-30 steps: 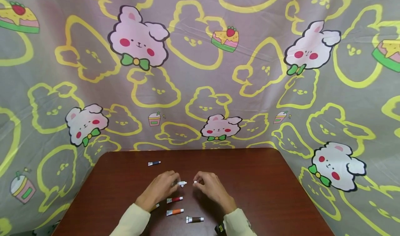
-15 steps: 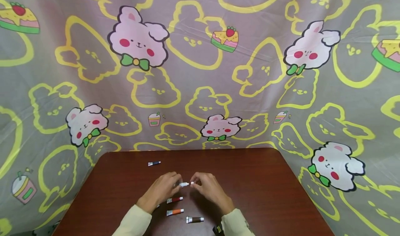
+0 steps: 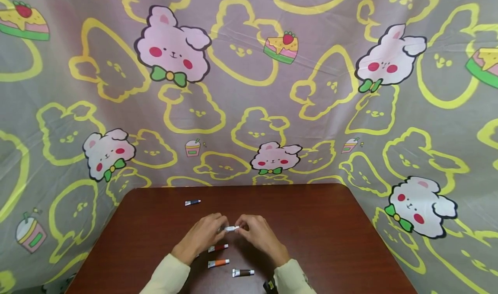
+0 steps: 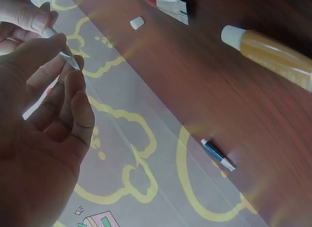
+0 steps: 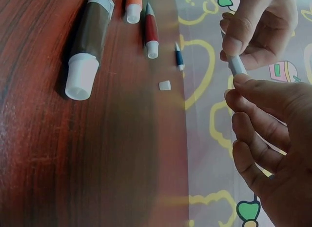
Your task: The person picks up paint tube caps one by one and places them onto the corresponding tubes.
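In the head view my left hand (image 3: pixel 201 237) pinches a small white paint tube (image 3: pixel 231 228), its neck pointing right. The fingertips of my right hand (image 3: pixel 261 237) pinch the neck end of that tube. Both hands meet on it in the right wrist view, where a short white length of the tube (image 5: pixel 238 66) shows between the two thumbs. The left wrist view shows the tube's flat silvery tail (image 4: pixel 72 60) coming out beneath my left fingers. What my right fingertips cover at the neck is hidden. A loose white cap (image 5: pixel 165 85) lies on the table below the hands.
Red (image 3: pixel 218 247), orange (image 3: pixel 218 263) and dark brown (image 3: pixel 243 273) tubes lie near the forearms. A dark blue tube (image 3: pixel 192 202) is farther back, and an ochre tube (image 4: pixel 273 56) shows in the left wrist view. Patterned cloth (image 3: pixel 233 91) hangs behind the brown table (image 3: pixel 311 225).
My right hand has moved left to the tube's neck, bringing the small white piece it pinched against it. The gap between the hands has closed. The left hand has shifted slightly right.
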`<state>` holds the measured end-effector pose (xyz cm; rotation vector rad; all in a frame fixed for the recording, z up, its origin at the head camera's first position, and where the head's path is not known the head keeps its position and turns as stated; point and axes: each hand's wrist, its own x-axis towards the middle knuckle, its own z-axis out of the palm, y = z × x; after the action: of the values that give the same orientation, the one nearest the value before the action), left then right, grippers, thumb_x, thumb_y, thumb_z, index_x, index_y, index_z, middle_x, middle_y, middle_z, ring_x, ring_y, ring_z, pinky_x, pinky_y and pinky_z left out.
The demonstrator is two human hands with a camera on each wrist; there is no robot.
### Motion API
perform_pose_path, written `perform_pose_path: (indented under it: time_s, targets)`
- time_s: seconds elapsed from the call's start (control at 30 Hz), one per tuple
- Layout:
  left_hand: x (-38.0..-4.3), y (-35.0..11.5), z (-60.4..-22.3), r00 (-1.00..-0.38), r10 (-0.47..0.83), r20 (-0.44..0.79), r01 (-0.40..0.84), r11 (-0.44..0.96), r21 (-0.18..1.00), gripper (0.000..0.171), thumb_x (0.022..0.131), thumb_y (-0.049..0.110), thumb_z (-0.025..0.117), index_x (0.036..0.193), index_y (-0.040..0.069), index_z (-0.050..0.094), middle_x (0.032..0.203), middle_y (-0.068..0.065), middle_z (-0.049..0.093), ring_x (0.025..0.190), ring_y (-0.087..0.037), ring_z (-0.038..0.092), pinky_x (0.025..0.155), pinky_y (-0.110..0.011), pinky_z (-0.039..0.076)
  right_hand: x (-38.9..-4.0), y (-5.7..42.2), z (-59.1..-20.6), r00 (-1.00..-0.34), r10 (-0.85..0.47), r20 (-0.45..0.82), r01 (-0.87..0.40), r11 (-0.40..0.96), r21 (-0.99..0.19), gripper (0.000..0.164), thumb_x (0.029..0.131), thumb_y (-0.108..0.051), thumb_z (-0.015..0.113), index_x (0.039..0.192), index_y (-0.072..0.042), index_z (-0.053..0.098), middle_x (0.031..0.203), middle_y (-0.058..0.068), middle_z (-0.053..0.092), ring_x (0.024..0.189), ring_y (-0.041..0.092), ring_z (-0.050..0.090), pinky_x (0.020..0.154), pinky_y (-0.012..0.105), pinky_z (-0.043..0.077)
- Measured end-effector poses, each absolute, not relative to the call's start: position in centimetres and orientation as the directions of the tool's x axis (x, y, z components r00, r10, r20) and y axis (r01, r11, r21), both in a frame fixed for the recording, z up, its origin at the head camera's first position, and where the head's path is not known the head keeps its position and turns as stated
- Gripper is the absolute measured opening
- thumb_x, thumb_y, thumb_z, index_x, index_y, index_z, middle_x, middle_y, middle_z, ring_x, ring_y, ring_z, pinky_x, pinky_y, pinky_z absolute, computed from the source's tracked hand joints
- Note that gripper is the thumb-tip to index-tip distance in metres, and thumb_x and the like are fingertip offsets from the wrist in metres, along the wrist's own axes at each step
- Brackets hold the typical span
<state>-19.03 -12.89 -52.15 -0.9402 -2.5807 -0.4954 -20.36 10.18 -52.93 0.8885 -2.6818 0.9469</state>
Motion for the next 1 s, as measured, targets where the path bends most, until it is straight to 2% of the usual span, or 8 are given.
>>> perform_pose_path:
  time_s: [0.3, 0.53, 0.7, 0.8, 1.0]
  targets:
    - [-19.13, -12.93, -52.22, -0.72, 0.547, 0.427, 0.664, 0.723, 0.192, 0.018, 0.09, 0.016, 0.089, 0.095, 0.016, 0.071, 0.087, 0.004, 0.065, 0.077, -0.008, 0.06, 0.067, -0.027, 0.054, -20.32, 10.29, -52.9, -0.801, -0.502, 0.327, -0.597, 0.617, -0.513, 0.005, 0.099, -0.019, 0.082, 0.1, -0.014, 0.079, 0.091, -0.005, 0.079, 0.077, -0.002, 0.064, 0.069, 0.018, 0.053]
    - [-19.3, -13.08, -52.37, -0.709, 0.555, 0.435, 0.678, 0.706, 0.203, 0.017, 0.094, 0.02, 0.086, 0.097, 0.017, 0.07, 0.089, 0.004, 0.064, 0.077, -0.007, 0.059, 0.067, -0.026, 0.053, -20.59, 10.43, -52.91, -0.805, -0.51, 0.303, -0.586, 0.606, -0.537, 0.015, 0.106, -0.027, 0.072, 0.1, -0.015, 0.079, 0.092, -0.005, 0.079, 0.075, -0.002, 0.058, 0.069, 0.019, 0.049]
    - [-19.55, -13.1, -52.35, -0.663, 0.565, 0.492, 0.711, 0.682, 0.175, 0.017, 0.094, 0.019, 0.086, 0.098, 0.015, 0.071, 0.089, 0.004, 0.065, 0.078, -0.007, 0.059, 0.069, -0.027, 0.054, -20.68, 10.47, -53.05, -0.795, -0.504, 0.338, -0.604, 0.606, -0.518, 0.03, 0.111, -0.028, 0.063, 0.089, -0.011, 0.074, 0.073, -0.009, 0.064, 0.066, -0.002, 0.048, 0.063, 0.019, 0.042]
    - [-19.54, -13.05, -52.32, -0.657, 0.564, 0.501, 0.714, 0.678, 0.173, 0.017, 0.093, 0.019, 0.087, 0.099, 0.015, 0.071, 0.09, 0.004, 0.066, 0.079, -0.008, 0.061, 0.07, -0.028, 0.055, -20.64, 10.44, -53.12, -0.794, -0.494, 0.353, -0.607, 0.613, -0.506, 0.036, 0.113, -0.028, 0.06, 0.085, -0.009, 0.071, 0.068, -0.01, 0.057, 0.063, -0.002, 0.044, 0.061, 0.019, 0.039]
    - [-19.35, -13.0, -52.25, -0.678, 0.561, 0.474, 0.701, 0.688, 0.189, 0.015, 0.095, 0.019, 0.086, 0.099, 0.015, 0.072, 0.091, 0.003, 0.067, 0.08, -0.008, 0.063, 0.07, -0.028, 0.056, -20.73, 10.28, -53.38, -0.823, -0.453, 0.344, -0.567, 0.623, -0.538, 0.02, 0.11, -0.031, 0.065, 0.098, -0.017, 0.073, 0.082, -0.011, 0.067, 0.07, -0.001, 0.05, 0.066, 0.021, 0.045]
